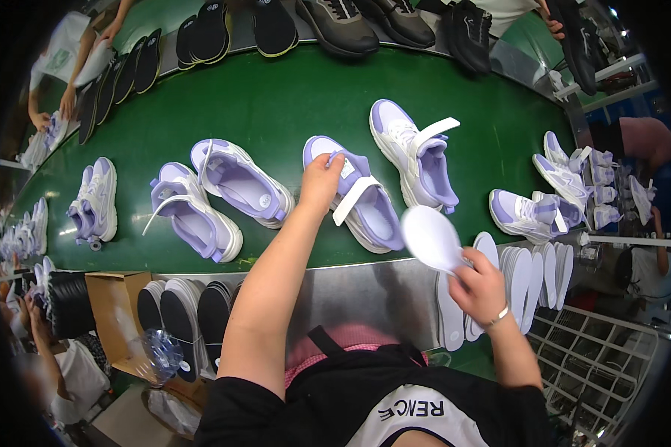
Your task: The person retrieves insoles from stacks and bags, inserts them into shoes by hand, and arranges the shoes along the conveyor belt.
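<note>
With its fingers pinched on the tongue, my left hand [322,181] grips a purple-and-white sneaker [367,212] lying on the green work surface, its white strap lifted open. My right hand [482,289] holds a white insole [431,237] by one end, just right of that sneaker's heel. Behind and to the right lies a matching sneaker [414,153] with its strap standing up. Left of my left forearm are two more, a sneaker [238,179] and a nearer sneaker [190,212], both with purple linings showing.
Stacks of white insoles [525,279] lie along the near right edge, and black insoles [183,316] at the near left beside a cardboard box [112,313]. More sneakers [518,212] sit at right. Dark shoes [343,30] line the far side. A wire rack [596,357] stands at lower right. Other people work around.
</note>
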